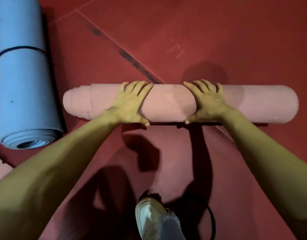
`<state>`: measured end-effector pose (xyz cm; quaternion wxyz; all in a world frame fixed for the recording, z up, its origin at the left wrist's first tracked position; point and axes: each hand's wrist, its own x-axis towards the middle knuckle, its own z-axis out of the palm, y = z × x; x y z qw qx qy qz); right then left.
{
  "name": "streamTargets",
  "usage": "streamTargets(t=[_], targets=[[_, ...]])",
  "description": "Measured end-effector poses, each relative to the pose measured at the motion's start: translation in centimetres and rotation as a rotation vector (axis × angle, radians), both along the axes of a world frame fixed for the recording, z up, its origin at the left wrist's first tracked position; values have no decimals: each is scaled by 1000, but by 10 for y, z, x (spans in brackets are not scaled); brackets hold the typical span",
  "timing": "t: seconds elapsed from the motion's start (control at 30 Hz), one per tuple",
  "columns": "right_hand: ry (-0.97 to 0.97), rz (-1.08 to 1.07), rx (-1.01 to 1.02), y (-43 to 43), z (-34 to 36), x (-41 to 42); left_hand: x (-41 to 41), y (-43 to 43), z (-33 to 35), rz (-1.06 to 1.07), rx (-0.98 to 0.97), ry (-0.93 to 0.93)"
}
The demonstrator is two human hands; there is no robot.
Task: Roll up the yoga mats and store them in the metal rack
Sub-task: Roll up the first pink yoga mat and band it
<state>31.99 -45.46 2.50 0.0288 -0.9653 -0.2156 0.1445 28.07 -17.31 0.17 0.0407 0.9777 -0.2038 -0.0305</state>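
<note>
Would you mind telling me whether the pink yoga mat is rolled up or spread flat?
Rolled up: the pink yoga mat lies as a cylinder, layered edges showing at its left end.

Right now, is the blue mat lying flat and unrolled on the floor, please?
No, the blue mat is rolled into a tube with a dark band around it, its spiral end showing.

The crosswise rolled mat [170, 103] lies on the floor [218, 40], running left to right. The left hand [130, 103] grips its left half and the right hand [208, 101] its right half, with bare mat between them. To the left of this mat, the banded rolled mat [22, 80] lies at right angles to it, one end toward the person. Nearer the person than the crosswise mat stands a shoe [152, 217], with a cord loop [213, 220] just to its right.
</note>
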Motion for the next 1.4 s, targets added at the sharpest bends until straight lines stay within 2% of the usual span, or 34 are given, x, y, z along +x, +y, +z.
streamTargets(t=[0.2,0.37,0.67,0.77,0.87,1.03,1.17,1.23,1.3,1.33,1.4], targets=[[17,11,-21,2,5,13,11,-8,12,51,-13,61],[27,4,21,0,6,4,-1,-7,12,23,-18,25],[78,73,-25,-10,8,-75,-73,-7,22,-3,-13,207],[84,53,49,-12,8,-81,-76,-8,29,34,-14,299],[35,-20,237,-15,4,-82,-60,-10,40,92,-57,446],[-260,-428,652,-8,-19,-99,-48,-90,46,5,17,395],[-351,-657,747,9,-26,-107,-30,-110,26,73,24,278],[-218,-938,975,17,-25,-110,-11,-106,24,97,-51,272],[134,-1367,1364,25,-11,-108,1,-106,24,100,-95,281],[343,-1513,1522,25,-6,-104,4,-107,23,99,-104,274],[626,-1643,1742,22,1,-95,6,-107,21,106,-110,255]])
